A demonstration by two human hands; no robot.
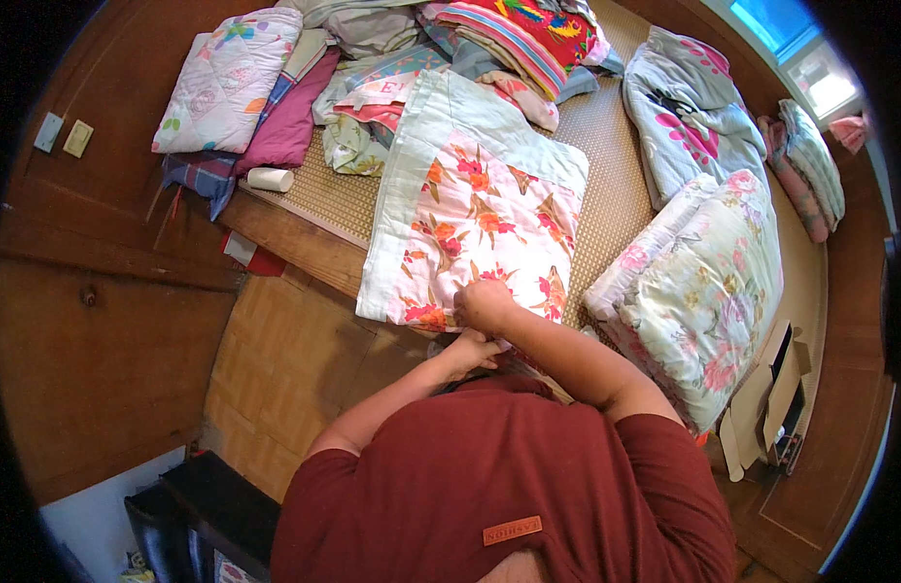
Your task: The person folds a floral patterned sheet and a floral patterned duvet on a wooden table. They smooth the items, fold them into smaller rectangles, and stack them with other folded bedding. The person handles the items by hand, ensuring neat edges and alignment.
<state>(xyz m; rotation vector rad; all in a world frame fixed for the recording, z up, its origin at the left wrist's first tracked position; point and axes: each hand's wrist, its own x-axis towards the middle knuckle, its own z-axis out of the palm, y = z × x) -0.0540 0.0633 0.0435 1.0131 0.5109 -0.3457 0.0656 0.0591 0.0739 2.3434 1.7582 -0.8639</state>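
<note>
A folded quilt with a pale green border and red-orange flowers on white lies on the bed in front of me, its near edge at the bed's front. My right hand is closed over that near edge; what its fingers pinch is hidden. Just below it, my left hand is also closed, close against my body. Something clear and shiny shows by the left fingers, too small to name. The two hands almost touch.
The bed has a woven mat and a wooden front edge. A folded floral comforter, a grey blanket and an open cardboard box lie right. Piled bedding, a white quilt and a white roll lie left.
</note>
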